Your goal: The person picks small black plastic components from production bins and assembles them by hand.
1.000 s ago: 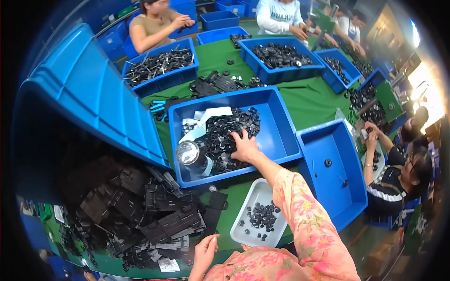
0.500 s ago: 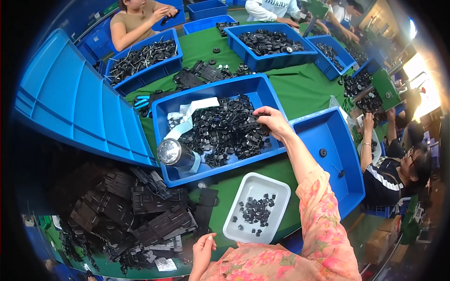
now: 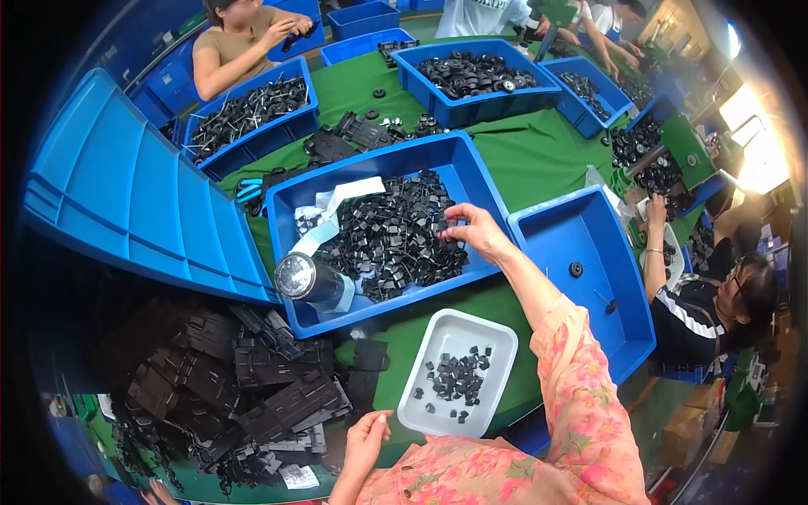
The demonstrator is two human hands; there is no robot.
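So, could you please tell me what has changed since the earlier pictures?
The right hand has moved rightward from atop the heap of small black plastic pieces to its right edge, in the blue rectangular plastic bin. Its grip has narrowed; whether it holds a piece is unclear. The heap has spread rightward. The left hand and white rectangular plastic tray look unchanged.

A blue bin [image 3: 505, 107] of black wheels [image 3: 471, 76] stands on green cloth [image 3: 526, 160] beside a smaller bin [image 3: 609, 121].

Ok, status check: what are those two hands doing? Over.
Right hand at heaped black parts in blue bin, grip unclear. Left hand loosely curled beside white tray. Lidded jar and pale strip sharing the bin.
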